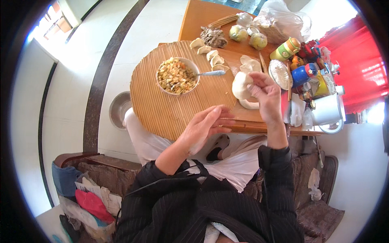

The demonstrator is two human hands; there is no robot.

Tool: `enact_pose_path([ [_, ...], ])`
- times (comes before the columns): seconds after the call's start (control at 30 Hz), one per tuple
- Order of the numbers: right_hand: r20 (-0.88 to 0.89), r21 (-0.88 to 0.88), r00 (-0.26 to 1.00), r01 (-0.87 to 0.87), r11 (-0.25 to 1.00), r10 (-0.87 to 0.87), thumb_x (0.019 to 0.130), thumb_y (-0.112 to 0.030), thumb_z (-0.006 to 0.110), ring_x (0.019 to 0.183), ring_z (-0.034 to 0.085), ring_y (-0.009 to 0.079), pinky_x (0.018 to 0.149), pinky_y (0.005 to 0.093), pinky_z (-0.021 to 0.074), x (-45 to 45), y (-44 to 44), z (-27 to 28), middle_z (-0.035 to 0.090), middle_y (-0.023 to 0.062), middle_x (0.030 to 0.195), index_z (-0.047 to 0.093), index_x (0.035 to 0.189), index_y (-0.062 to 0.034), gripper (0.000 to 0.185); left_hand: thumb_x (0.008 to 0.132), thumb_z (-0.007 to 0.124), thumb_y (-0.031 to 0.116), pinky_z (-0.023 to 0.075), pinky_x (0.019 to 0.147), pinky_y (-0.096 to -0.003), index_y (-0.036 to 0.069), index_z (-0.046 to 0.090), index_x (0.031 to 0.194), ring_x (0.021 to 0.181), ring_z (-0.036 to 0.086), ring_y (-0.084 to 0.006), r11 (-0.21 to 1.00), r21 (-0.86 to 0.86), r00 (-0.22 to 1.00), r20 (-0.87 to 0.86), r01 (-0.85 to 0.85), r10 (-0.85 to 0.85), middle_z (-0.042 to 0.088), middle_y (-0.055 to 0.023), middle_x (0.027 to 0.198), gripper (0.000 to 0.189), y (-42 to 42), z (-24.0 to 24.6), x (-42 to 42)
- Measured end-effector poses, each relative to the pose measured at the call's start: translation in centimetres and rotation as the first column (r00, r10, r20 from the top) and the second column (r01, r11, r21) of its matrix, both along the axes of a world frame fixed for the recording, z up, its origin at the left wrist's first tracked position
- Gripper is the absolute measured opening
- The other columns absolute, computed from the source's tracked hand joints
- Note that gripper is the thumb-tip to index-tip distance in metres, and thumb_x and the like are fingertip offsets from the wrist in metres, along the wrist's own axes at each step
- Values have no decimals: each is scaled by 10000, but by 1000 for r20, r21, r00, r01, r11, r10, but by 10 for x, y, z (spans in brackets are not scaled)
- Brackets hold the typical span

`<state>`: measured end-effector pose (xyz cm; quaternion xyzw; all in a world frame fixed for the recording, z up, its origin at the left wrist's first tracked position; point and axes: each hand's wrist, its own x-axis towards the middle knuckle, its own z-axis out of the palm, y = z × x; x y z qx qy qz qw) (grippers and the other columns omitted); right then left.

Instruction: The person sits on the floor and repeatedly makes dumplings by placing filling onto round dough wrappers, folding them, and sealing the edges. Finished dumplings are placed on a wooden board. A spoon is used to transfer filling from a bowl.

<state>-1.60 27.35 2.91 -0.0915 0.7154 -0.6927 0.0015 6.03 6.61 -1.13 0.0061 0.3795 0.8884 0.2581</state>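
My right hand (266, 95) pinches the edge of a round dumpling wrapper (241, 86), lifted above the right part of the table. My left hand (209, 124) is apart from it, holding nothing, fingers spread near the table's front edge. A bowl of chopped filling (177, 76) stands on the round ridged board (149, 106), with a spoon (212, 73) leaning out over its right rim. Several folded dumplings (211, 55) lie in a curved row at the board's upper right. More flat wrappers (249, 64) lie beyond my right hand, and a pale piece of dough (249, 104) is partly hidden beneath the held wrapper.
A bowl of flour (279, 73), a green-yellow bottle (284, 49), a blue jar (304, 74) and a white pail (326, 109) crowd the table's right side. Wrapped fruits (258, 41) and a plastic bag (281, 22) stand at the back. A metal basin (119, 111) is on the floor at left.
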Motion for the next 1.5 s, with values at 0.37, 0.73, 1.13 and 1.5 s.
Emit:
enact_pose_path([
  [0.37, -706, 642, 522, 186, 743, 479, 671, 0, 636, 950, 627, 241, 883, 432, 438, 73, -62, -26, 683, 64, 970, 667, 1026, -63, 362, 1051, 318, 380, 417, 1047, -386, 35, 397, 1384, 1214, 523, -228, 917, 376, 988, 123, -133, 93, 514, -135, 1348, 486, -11, -2, 8],
  [0.73, -247, 252, 969, 54, 966, 10, 817, 42, 673, 770, 607, 124, 714, 251, 482, 73, -95, -17, 690, 71, 896, 681, 1016, -18, 208, 1037, 399, 370, 471, 986, -364, 40, 479, 1310, 1127, 573, -209, 900, 418, 986, 151, -124, 66, 562, -97, 1262, 436, -29, -14, 15],
  [1.13, 152, 9, 988, 1, 1000, -2, 958, -211, 610, 740, 578, 86, 697, 234, 486, -12, -86, -44, 638, 37, 840, 560, 1224, 9, 349, 954, 623, 218, 474, 767, -225, 21, 678, 1053, 863, 616, -66, 883, -47, 881, 63, -467, 469, 683, -6, 938, 227, -63, -18, 21],
  [1.5, -227, 464, 964, -19, 886, 139, 997, -193, 542, 817, 544, 96, 767, 239, 452, -35, -93, -22, 602, 24, 846, 658, 1047, -18, 216, 918, 660, 159, 533, 793, -282, -1, 643, 1094, 915, 647, -127, 867, -30, 859, 117, -498, 498, 682, -59, 1003, 238, -94, -28, 14],
])
